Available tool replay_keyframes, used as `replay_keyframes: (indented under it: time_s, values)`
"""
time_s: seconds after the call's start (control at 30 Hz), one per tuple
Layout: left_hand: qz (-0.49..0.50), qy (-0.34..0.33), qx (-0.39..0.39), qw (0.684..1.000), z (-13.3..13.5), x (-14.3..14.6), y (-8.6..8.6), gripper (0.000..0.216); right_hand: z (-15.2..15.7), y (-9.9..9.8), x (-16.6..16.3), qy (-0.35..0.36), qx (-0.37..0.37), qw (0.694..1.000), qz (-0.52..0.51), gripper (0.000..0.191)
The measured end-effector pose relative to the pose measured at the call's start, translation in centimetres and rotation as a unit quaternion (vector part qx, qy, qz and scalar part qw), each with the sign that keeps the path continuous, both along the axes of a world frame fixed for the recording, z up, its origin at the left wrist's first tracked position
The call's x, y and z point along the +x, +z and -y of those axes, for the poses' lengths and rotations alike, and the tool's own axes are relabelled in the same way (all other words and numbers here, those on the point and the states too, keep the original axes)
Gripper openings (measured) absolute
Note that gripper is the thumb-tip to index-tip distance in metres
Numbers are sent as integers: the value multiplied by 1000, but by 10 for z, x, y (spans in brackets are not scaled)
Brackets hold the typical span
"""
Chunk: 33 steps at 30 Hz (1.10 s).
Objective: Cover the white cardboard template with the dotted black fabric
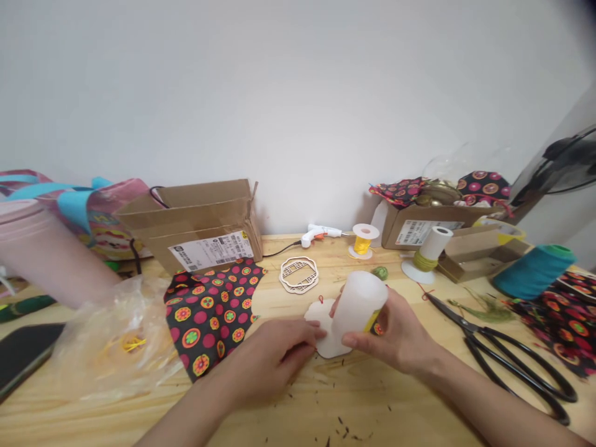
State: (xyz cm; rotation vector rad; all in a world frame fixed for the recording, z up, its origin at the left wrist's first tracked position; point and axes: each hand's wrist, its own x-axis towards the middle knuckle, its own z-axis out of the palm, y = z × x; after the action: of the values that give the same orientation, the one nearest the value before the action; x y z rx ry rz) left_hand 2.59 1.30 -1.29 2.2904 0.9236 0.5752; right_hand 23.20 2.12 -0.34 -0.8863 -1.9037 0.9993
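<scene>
At the worktop's (pixel 326 397) middle front, the right hand (pixel 400 335) grasps the barrel of a white spool (pixel 356 304), the left hand (pixel 274 354) pinches its flange; it looks light, rigid, slippery, best gripped round the barrel

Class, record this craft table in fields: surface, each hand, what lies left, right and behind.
surface: wooden table
right hand: grips white spool
left hand: fingertips at the spool's base
left: patterned cloth, plastic bag
right: scissors, teal spool
behind: box, glue gun, yellow spool, wooden cutout
</scene>
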Motion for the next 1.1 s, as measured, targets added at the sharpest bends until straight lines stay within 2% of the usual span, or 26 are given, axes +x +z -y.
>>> replay_keyframes:
  time_s: [0.3, 0.47, 0.63, 1.1]
  values:
    - [-39, 14, -8, 999, 1, 1, -1, 21, -1, -2, 3, 6, 23, 1000, -7, 32]
    - [-30, 22, -4, 999, 1, 1, -6, 18, -2, -3, 3, 22, 7, 999, -40, 35]
    - [-33, 26, 12, 999, -1, 0, -11, 16, -5, -7, 4, 33, 40, 996, -71, 37]
    - [-61, 17, 12, 998, -5, -2, -16, 16, -8, -3, 6, 26, 112, 993, 9, 42]
